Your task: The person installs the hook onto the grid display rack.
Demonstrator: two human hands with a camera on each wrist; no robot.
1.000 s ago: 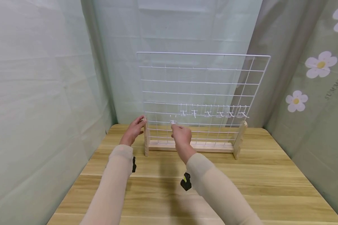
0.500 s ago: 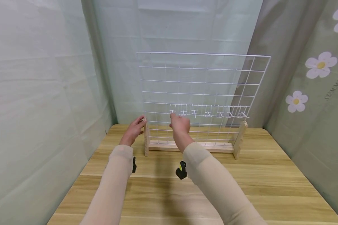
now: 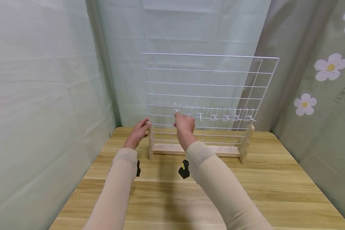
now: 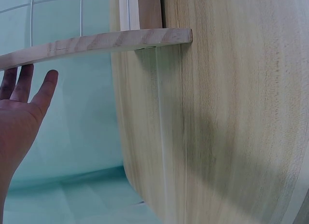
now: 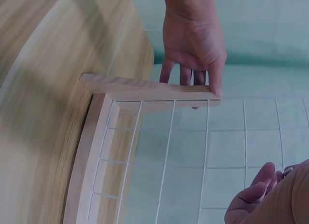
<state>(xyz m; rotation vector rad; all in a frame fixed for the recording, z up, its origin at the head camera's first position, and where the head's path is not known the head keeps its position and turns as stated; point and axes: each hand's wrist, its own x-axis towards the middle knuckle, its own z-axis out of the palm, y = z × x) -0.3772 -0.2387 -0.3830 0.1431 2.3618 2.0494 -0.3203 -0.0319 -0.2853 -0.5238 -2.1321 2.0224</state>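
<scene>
Currently we're mid-run on the grid (image 3: 210, 86), which stands in its wooden base (image 3: 198, 149) near the counter's (image 3: 276, 179) back edge. Left hand (image 3: 137, 132) rests with straight fingers against the base's left post (image 3: 150, 140), steadying it. Right hand (image 3: 185, 124) pinches a small white hook (image 3: 177, 112) at the left end of the row of hooks (image 3: 218, 115), curled fingers clamped on it. Row looks mostly hung; grid above it is bare. Only readable writing: "SUMMER" on the flowered curtain (image 3: 327, 95), partly cut off.

wooden table (image 3: 247, 191) | bears: wire grid rack (image 3: 210, 83), upright on wooden base
</scene>
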